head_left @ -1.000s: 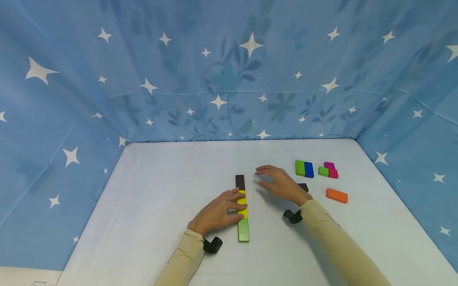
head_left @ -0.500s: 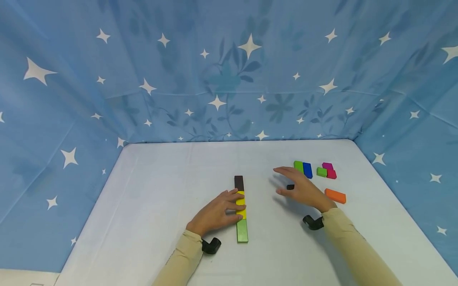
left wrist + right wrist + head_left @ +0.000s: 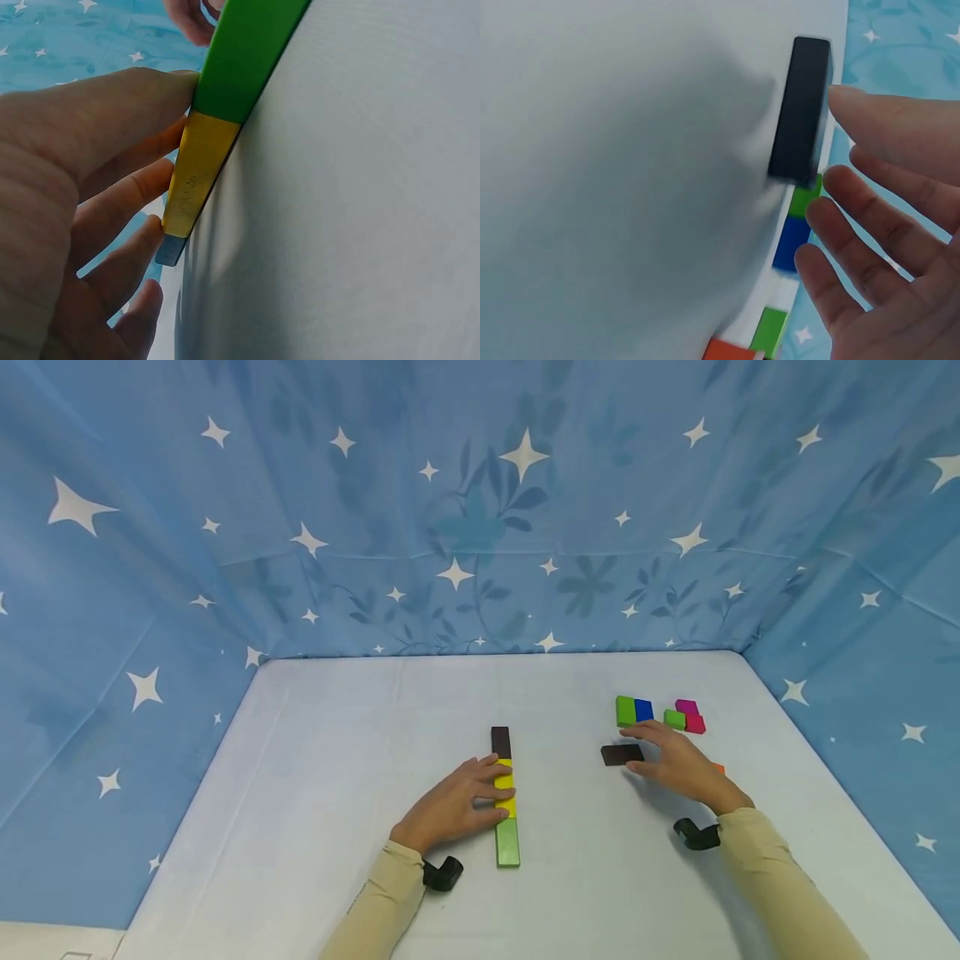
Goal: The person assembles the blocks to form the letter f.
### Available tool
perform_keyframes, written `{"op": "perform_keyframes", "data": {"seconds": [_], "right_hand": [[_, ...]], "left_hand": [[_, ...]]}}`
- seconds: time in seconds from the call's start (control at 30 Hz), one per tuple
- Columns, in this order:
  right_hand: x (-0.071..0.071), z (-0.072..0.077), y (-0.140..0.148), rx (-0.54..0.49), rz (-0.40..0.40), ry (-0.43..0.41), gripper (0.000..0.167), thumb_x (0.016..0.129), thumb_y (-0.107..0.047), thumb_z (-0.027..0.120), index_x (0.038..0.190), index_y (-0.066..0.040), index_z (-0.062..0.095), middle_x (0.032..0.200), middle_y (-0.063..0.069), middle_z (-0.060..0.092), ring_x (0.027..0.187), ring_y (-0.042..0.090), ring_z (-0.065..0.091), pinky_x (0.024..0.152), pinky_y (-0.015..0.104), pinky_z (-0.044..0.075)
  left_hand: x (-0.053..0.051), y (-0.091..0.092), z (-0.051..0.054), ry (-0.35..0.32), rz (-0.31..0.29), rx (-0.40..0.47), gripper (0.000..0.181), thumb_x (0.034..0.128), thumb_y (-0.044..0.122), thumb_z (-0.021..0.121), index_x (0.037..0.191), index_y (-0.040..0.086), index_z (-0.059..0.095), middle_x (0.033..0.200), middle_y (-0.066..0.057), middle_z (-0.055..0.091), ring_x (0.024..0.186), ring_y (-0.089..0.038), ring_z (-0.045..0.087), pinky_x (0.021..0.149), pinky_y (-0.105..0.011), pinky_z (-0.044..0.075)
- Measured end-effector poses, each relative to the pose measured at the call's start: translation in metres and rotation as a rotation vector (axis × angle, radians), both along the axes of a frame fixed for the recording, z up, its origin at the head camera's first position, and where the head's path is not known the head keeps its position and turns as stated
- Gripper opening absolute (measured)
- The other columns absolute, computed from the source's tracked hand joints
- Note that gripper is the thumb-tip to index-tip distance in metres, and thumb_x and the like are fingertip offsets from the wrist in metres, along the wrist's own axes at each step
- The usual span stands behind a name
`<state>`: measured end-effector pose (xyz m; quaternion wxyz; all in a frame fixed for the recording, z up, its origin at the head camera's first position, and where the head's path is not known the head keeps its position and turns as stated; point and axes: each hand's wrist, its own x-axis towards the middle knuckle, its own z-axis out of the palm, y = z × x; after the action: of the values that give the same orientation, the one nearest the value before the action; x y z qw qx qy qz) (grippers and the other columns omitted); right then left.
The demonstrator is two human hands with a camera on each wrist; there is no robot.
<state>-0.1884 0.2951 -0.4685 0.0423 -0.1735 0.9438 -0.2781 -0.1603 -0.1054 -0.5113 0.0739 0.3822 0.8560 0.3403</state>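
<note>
A straight row of blocks lies on the table: a dark brown block [image 3: 501, 742] at the far end, yellow [image 3: 503, 782] in the middle, a green block [image 3: 507, 843] nearest me. My left hand [image 3: 452, 807] rests its fingertips on the yellow part; in the left wrist view the thumb meets the row near where green and yellow [image 3: 199, 172] join. My right hand [image 3: 684, 770] hovers over the right side, fingers spread and holding nothing. Its thumb and fingers are at the right end of a loose dark brown block [image 3: 621, 755]; whether they touch it, I cannot tell.
Behind the right hand sit a green block [image 3: 626, 711] and a blue block [image 3: 643, 709] side by side. Farther right are a small green block [image 3: 675, 720], a magenta one [image 3: 686, 707] and a red one [image 3: 696, 724]. An orange block [image 3: 731, 349] is mostly hidden in the head view.
My right hand has moved right, away from the row, to the loose dark brown block, which now shows almost whole. The left hand has stayed on the row.
</note>
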Motion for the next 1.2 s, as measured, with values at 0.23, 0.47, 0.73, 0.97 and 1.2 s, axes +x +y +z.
{"op": "perform_keyframes", "data": {"seconds": [0.23, 0.47, 0.73, 0.97, 1.2], "right_hand": [[0.000, -0.005, 0.009, 0.020, -0.020, -0.020, 0.043, 0.092, -0.007, 0.083, 0.132, 0.004, 0.070, 0.126, 0.022, 0.067, 0.120, 0.046, 0.062, 0.102, 0.067, 0.053], [-0.008, -0.011, 0.012, -0.008, 0.005, 0.000, 0.034, 0.090, -0.001, 0.084, 0.121, 0.004, 0.072, 0.111, 0.013, 0.070, 0.106, 0.038, 0.068, 0.098, 0.062, 0.057], [-0.014, -0.009, 0.004, -0.034, 0.004, -0.015, 0.029, 0.089, -0.003, 0.086, 0.114, 0.004, 0.072, 0.105, 0.009, 0.072, 0.100, 0.032, 0.068, 0.093, 0.055, 0.059], [-0.021, -0.005, -0.006, -0.079, -0.015, -0.077, 0.021, 0.094, -0.009, 0.082, 0.111, -0.001, 0.072, 0.103, 0.004, 0.071, 0.097, 0.024, 0.066, 0.084, 0.027, 0.058], [-0.034, -0.002, -0.025, -0.146, 0.020, -0.036, 0.020, 0.094, -0.006, 0.082, 0.112, -0.001, 0.073, 0.104, 0.006, 0.072, 0.098, 0.026, 0.069, 0.088, 0.039, 0.060]], "left_hand": [[0.000, -0.001, -0.001, 0.002, -0.001, 0.005, 0.038, 0.1030, 0.024, 0.074, 0.137, 0.008, 0.074, 0.156, -0.005, 0.057, 0.158, -0.026, 0.032, 0.131, -0.041, 0.018], [0.000, -0.002, -0.002, 0.000, 0.008, 0.005, 0.038, 0.1032, 0.024, 0.073, 0.137, 0.008, 0.074, 0.156, -0.004, 0.057, 0.159, -0.024, 0.032, 0.131, -0.041, 0.017], [0.000, -0.002, 0.000, 0.004, 0.002, 0.014, 0.038, 0.1031, 0.025, 0.074, 0.137, 0.008, 0.074, 0.156, -0.005, 0.057, 0.158, -0.024, 0.032, 0.131, -0.041, 0.017], [-0.001, -0.002, 0.000, -0.009, 0.007, 0.011, 0.038, 0.1030, 0.025, 0.074, 0.137, 0.009, 0.074, 0.157, -0.003, 0.057, 0.159, -0.022, 0.032, 0.131, -0.040, 0.017], [-0.001, 0.000, -0.001, -0.006, 0.009, 0.010, 0.038, 0.1028, 0.026, 0.075, 0.137, 0.010, 0.075, 0.157, -0.003, 0.057, 0.158, -0.022, 0.032, 0.131, -0.040, 0.017]]}}
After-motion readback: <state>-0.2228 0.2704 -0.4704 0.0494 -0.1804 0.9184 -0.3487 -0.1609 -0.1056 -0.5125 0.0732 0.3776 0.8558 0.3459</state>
